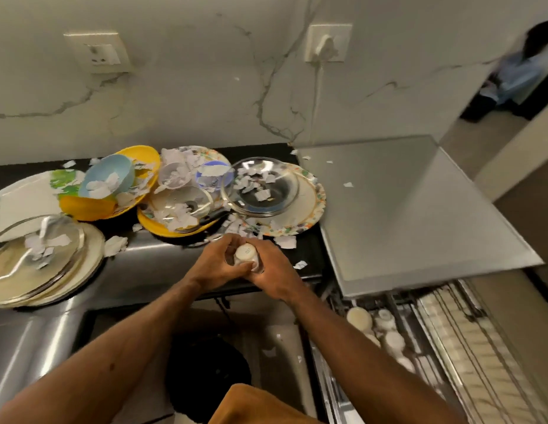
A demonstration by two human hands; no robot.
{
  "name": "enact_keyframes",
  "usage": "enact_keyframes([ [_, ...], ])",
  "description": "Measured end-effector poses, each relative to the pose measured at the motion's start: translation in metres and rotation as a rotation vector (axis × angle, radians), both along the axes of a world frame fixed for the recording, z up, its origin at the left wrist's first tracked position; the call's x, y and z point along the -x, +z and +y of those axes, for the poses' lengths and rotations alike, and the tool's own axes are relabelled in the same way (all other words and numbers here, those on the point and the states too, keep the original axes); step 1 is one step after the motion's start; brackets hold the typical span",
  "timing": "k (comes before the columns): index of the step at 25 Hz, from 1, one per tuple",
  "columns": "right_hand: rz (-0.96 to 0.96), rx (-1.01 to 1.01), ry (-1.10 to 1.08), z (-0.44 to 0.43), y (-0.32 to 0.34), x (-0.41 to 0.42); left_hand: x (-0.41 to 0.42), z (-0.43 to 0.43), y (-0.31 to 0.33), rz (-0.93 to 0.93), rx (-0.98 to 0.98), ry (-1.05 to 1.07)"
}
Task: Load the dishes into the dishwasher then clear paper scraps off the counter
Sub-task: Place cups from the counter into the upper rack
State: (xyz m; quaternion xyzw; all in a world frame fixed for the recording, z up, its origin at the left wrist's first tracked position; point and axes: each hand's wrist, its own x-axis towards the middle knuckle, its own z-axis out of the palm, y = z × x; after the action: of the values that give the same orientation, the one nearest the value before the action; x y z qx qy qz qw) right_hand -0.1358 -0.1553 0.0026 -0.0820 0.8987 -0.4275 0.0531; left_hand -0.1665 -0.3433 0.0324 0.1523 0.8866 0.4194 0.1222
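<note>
Far left of desk (pixel 162 255): glass lid (pixel 37 255) on pale plates, leaf-print platter (pixel 24 197) behind, all unloaded. Next: blue bowl (pixel 109 177) in yellow plate (pixel 135 179), then jumbled dishes on floral plate (pixel 309 206) with clear glass plate (pixel 260 185) on top. Paper scraps (pixel 286 241) strewn over dishes and desk, none cleared. Centre: left hand (pixel 214 266) and right hand (pixel 271 273) pressed together around small white cup (pixel 245 254), bottom up, above desk front edge. Right: dishwasher rack (pixel 419 341) pulled out, few white cups (pixel 360 318) inside. Judgement: loading barely begun; most dishes and all scraps left.
</note>
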Motion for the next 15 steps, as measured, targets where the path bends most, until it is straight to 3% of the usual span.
enact_keyframes([
  [9,0.002,-0.008,-0.577,0.195,-0.022,-0.152,-0.037,0.238,-0.006,-0.001,0.179,-0.654],
  [15,-0.201,-0.126,-0.86,0.272,-0.046,-0.251,-0.05,0.338,-0.047,0.203,0.555,-0.978],
])
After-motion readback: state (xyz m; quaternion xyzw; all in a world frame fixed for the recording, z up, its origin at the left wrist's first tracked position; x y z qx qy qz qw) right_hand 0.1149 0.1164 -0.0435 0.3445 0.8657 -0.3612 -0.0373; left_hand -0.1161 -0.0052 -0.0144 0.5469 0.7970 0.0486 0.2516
